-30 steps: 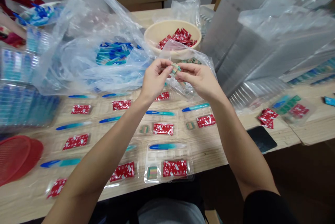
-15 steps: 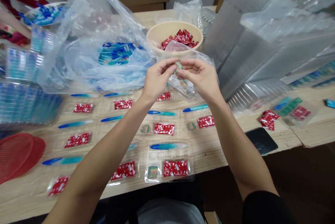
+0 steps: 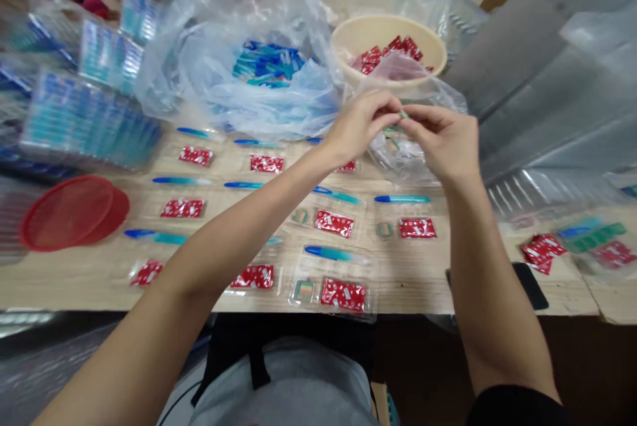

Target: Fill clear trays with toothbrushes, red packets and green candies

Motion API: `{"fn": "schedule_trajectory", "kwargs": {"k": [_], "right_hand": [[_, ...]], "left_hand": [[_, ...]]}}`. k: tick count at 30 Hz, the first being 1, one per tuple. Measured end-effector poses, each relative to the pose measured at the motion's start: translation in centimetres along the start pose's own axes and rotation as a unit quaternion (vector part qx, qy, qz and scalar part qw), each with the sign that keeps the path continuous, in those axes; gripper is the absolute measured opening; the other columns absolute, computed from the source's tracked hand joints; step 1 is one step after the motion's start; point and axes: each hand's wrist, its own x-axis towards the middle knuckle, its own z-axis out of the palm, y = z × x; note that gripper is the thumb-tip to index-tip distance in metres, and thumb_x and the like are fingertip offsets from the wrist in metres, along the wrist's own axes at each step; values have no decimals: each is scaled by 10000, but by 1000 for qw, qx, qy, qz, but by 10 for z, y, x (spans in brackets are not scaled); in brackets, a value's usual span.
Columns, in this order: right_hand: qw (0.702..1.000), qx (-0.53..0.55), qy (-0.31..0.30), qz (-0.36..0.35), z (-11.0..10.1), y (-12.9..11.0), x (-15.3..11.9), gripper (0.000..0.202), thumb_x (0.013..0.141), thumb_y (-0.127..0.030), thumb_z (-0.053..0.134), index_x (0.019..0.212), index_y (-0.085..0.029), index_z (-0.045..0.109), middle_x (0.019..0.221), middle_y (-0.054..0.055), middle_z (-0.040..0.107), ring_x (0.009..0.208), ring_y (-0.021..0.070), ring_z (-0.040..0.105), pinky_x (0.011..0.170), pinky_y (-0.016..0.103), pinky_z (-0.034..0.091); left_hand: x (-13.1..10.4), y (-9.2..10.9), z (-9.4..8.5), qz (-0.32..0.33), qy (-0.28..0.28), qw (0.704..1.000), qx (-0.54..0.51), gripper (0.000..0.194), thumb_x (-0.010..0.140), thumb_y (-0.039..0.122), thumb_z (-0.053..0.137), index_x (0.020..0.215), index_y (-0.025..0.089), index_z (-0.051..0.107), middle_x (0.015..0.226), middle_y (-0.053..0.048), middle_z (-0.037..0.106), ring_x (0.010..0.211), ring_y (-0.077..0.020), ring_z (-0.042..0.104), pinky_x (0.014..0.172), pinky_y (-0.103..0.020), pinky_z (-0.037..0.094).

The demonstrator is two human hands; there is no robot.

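Note:
My left hand and my right hand meet fingertip to fingertip, pinching a small greenish striped piece between them. Fingers cover most of it. Just below lies an open clear bag with more striped squares inside. Rows of clear blister trays spread under my forearms. Many hold a blue-to-teal pen-shaped piece and a red patterned packet. Some of the nearer ones also hold a striped square.
Behind the hands stands a cream basin of red packets. Left of it, a big plastic bag holds blue pieces. A red basket and stacked filled trays are at left. Tall clear tray stacks and a phone are at right.
The view has shifted, so the table and hands sit differently in the picture. Both hands still pinch the small striped piece above the clear bag, at a slightly different angle.

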Motion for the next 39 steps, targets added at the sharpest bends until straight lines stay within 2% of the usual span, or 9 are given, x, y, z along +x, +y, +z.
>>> {"fn": "schedule_trajectory", "kwargs": {"k": [4, 8, 13, 16, 20, 23, 25, 31, 39], "right_hand": [[985, -171, 6, -2, 2, 1, 3, 133, 775, -136, 673, 880, -200, 724, 881, 53, 699, 784, 170, 630, 798, 336, 473], [951, -307, 21, 40, 8, 1, 5, 210, 742, -44, 674, 927, -134, 716, 1018, 161, 679, 737, 133, 619, 750, 301, 468], [944, -304, 127, 21, 18, -14, -3, 240, 725, -48, 694, 954, -118, 711, 987, 161, 698, 712, 129, 622, 699, 315, 469], [977, -169, 132, 1, 37, -31, -22, 146, 728, -95, 707, 859, -158, 715, 852, 109, 721, 652, 124, 616, 648, 309, 471], [991, 18, -104, 84, 89, -47, -59, 87, 704, -143, 721, 774, -192, 706, 724, 38, 702, 616, 129, 610, 611, 291, 481], [937, 72, -322, 118, 142, -56, -86, 61, 698, -208, 738, 747, -194, 706, 708, 12, 687, 636, 132, 601, 614, 281, 479], [901, 74, -410, 121, 177, -61, -100, 47, 712, -218, 730, 740, -187, 707, 700, 4, 678, 639, 126, 590, 624, 275, 470], [886, 45, -445, 121, 241, -77, -123, 48, 712, -143, 700, 740, -172, 674, 723, 3, 680, 678, 124, 609, 673, 270, 467], [869, -81, -486, 38, 238, -99, -150, 20, 807, -201, 653, 818, -215, 662, 752, 2, 691, 757, 187, 625, 760, 362, 431]], "left_hand": [[0, 10, -5, -48, 12, 998, 30, 143, 781, 145, 683, 901, 201, 630, 971, 59, 679, 985, -91, 619, 896, -171, 449], [-27, 12, -49, -57, 63, 995, 57, 75, 783, 179, 694, 821, 200, 633, 946, 40, 655, 1016, -106, 587, 920, -182, 436], [-131, -5, -138, -134, 186, 970, 76, 15, 832, 181, 669, 835, 192, 679, 941, 5, 646, 1003, -135, 564, 895, -211, 434], [-216, -9, -165, -182, 287, 936, 90, 106, 904, 311, 582, 901, 262, 676, 912, 5, 659, 930, -150, 572, 910, -254, 435], [-315, -2, -148, -189, 308, 900, 242, 159, 923, 301, 518, 1004, 282, 654, 1008, -28, 674, 1000, -201, 594, 947, -354, 428], [-360, 0, -119, -165, 249, 892, 340, 165, 893, 251, 541, 1026, 273, 636, 1051, -52, 689, 1014, -239, 616, 929, -431, 449], [-374, -3, -102, -149, 216, 888, 377, 183, 873, 222, 568, 1036, 278, 630, 1059, -59, 697, 1006, -247, 630, 918, -453, 467], [-380, -16, -89, -145, 219, 901, 346, 199, 888, 216, 569, 1076, 268, 610, 1112, -75, 688, 1033, -244, 640, 929, -451, 494], [-384, -26, -90, -137, 294, 918, 228, 335, 901, 272, 579, 1209, 253, 447, 1086, -95, 673, 1024, -221, 653, 857, -424, 547]]}}
